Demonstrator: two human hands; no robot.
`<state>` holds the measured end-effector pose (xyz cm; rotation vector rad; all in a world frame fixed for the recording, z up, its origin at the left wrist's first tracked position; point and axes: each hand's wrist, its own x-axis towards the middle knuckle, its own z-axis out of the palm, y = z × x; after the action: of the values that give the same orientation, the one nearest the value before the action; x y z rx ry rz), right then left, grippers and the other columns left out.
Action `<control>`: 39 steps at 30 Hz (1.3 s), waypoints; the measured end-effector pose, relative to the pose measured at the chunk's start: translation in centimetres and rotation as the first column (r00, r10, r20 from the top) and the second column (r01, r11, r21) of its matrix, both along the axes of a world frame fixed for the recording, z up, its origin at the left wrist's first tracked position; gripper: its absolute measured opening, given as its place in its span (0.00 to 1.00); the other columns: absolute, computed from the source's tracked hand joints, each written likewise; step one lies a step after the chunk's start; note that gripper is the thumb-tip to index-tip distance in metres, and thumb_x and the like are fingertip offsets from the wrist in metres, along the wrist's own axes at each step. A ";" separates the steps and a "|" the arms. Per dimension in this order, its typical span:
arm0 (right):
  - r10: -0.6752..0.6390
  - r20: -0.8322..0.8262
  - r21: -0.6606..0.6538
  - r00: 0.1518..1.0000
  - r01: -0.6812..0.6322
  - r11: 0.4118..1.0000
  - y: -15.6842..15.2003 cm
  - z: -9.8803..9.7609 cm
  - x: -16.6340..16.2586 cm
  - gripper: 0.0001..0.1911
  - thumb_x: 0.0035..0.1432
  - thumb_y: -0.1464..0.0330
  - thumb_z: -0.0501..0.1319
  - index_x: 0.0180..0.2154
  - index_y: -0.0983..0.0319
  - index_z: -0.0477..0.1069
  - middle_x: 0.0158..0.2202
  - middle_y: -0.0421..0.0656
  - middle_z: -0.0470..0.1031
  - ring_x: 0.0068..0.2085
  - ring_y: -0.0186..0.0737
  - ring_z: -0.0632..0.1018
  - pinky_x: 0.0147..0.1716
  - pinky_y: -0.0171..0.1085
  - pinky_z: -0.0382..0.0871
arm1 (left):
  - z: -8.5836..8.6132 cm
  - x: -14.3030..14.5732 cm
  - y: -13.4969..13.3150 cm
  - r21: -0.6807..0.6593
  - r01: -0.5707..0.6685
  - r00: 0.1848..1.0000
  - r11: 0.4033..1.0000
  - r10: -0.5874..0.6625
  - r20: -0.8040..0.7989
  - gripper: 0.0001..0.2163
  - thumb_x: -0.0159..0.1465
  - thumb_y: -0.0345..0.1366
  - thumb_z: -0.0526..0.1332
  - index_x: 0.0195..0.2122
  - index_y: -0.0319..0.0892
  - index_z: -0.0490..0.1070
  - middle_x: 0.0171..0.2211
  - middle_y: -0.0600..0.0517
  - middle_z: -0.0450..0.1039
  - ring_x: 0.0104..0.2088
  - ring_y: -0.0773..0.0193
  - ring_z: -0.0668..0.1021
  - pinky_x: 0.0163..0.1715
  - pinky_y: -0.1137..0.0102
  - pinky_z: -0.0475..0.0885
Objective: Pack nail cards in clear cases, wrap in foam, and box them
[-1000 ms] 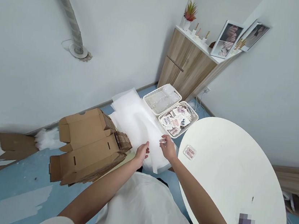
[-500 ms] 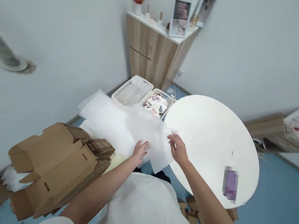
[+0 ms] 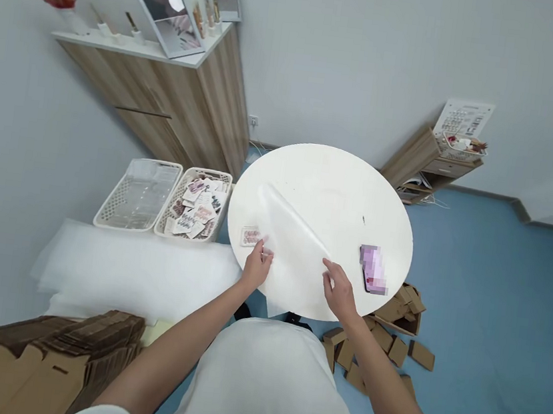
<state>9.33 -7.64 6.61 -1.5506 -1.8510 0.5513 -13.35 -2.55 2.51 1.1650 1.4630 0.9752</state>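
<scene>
Translucent sheet [image 3: 295,260] spans the gap between our hands, over the near-left part of the round white tabletop [image 3: 326,173], one tip reaching past the near edge. Leftmost, we see flattened cardboard boxes [image 3: 56,361] in a stack, then a pile of white sheets [image 3: 143,264] stretching toward the table's left edge. Behind that pile, two white baskets [image 3: 167,208] stand side by side. Just inside the tabletop's left edge lies a small clear case [image 3: 249,236]; our left hand [image 3: 256,268] is the nearer one, right at its near side. That hand's fingers curl at the sheet's left margin, but we cannot tell whether they pinch it. From the far left, the sheet's long upper edge slants toward us, down to our right hand [image 3: 340,292], whose thumb and forefinger appear clamped on its corner. Farther right, near the right edge, lies a phone [image 3: 373,269], blurred out.
</scene>
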 end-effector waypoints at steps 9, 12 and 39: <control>-0.109 -0.164 -0.352 0.980 0.045 0.935 -0.8 -4.8 7.6 0.22 0.55 0.69 0.48 0.53 0.58 0.57 0.40 0.44 0.71 0.34 0.36 0.73 0.36 0.40 0.69 | -0.4 7.2 2.4 -0.079 0.103 0.975 0.992 -0.117 -0.190 0.33 0.54 0.29 0.58 0.59 0.50 0.47 0.36 0.53 0.69 0.24 0.71 0.69 0.31 0.73 0.65; -0.078 -0.174 -0.431 0.982 -0.004 0.902 -0.7 -6.3 8.8 0.22 0.54 0.69 0.49 0.51 0.57 0.59 0.40 0.42 0.71 0.33 0.36 0.72 0.37 0.40 0.69 | -1.5 8.0 2.4 -0.129 0.060 0.962 0.990 -0.092 -0.256 0.35 0.53 0.28 0.58 0.60 0.50 0.43 0.38 0.52 0.67 0.23 0.72 0.67 0.31 0.73 0.65; 0.070 0.399 -0.376 0.914 0.094 0.922 -0.7 -8.2 8.9 0.28 0.52 0.69 0.55 0.55 0.59 0.54 0.60 0.49 0.49 0.59 0.52 0.53 0.53 0.50 0.52 | -3.9 8.7 0.1 -0.069 0.505 0.538 0.860 -0.377 -0.754 0.22 0.56 0.36 0.55 0.53 0.46 0.60 0.57 0.46 0.56 0.58 0.51 0.56 0.55 0.53 0.47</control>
<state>18.21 -8.29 -1.60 -2.0687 -2.1281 0.6598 -4.65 -2.43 -1.42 2.1124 1.5693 0.2110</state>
